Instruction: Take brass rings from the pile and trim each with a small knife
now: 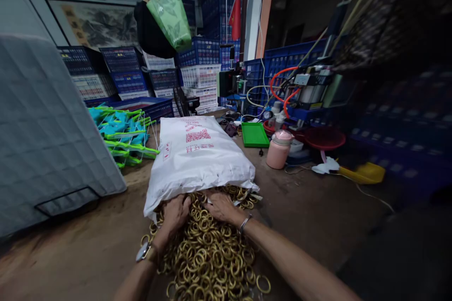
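A white woven sack [201, 160] with red print lies on the brown table, its mouth facing me. Brass-coloured rings [205, 254] spill from the mouth in a heap toward the near edge. My left hand [175, 211] is at the left of the mouth, among the rings, its fingertips partly hidden. My right hand [221, 206] reaches in at the middle of the mouth, palm down over the rings, fingers stretched out and their tips under the sack's edge. Whether either hand grasps any rings does not show.
Left stand a grey padded panel [52, 127] and bright green and blue plastic pieces [123, 131]. A green tray [254, 135], a pink flask [279, 149] and a yellow scoop [365, 173] lie right. Behind are a machine with orange hoses [310, 89] and stacked crates [199, 77].
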`<state>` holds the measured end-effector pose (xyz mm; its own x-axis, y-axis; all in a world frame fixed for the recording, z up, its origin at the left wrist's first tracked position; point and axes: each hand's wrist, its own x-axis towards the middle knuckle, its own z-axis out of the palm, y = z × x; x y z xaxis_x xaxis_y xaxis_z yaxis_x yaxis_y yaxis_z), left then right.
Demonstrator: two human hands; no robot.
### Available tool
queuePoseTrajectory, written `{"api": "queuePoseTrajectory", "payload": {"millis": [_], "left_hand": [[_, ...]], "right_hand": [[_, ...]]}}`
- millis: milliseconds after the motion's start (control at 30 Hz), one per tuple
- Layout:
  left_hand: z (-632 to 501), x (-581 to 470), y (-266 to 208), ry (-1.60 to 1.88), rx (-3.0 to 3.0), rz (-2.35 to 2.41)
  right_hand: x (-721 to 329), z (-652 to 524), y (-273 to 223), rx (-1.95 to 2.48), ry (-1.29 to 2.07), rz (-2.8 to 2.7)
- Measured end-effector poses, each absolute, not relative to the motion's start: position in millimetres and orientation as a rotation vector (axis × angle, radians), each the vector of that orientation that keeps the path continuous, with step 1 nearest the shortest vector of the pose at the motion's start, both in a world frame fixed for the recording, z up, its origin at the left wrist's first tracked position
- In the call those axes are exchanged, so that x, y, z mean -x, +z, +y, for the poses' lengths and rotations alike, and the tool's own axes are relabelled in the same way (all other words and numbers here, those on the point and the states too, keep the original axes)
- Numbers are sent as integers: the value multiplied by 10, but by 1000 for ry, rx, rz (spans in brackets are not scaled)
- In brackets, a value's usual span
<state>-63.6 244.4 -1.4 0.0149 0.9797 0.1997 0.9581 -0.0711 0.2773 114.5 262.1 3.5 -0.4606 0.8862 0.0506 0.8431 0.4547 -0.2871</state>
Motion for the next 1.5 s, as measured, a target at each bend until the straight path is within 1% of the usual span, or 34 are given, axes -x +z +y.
{"api": "queuePoseTrajectory", "payload": {"millis": [200,433,600,800,967,1233,1400,1500], "left_hand": [[2256,658,11,404,-2260,1953],[1941,639,56,419,-2355,1749],[1688,628,60,517,-2382,1688],[1422,641,161,768,-2361,1809],[1283,410,238,888,-2421,1772],[1370,83,148,901,-2439,1798],[1350,153,187,967,-2387,1868],[1149,218,255,1056,-2370,1843]], "right_hand": [[-1230,2430,152,1389,279,-2692],[-1285,2261,285,1340,136,-2832],[-1384,2087,429,1349,-9,-2888],[-1386,1933,596,1523,-106,-2840],[-1311,1830,700,1502,-97,-2836],[-1343,1699,775,1535,-36,-2732],[-1733,1680,724,1627,53,-2582],[-2097,1553,593,1677,141,-2469]]}}
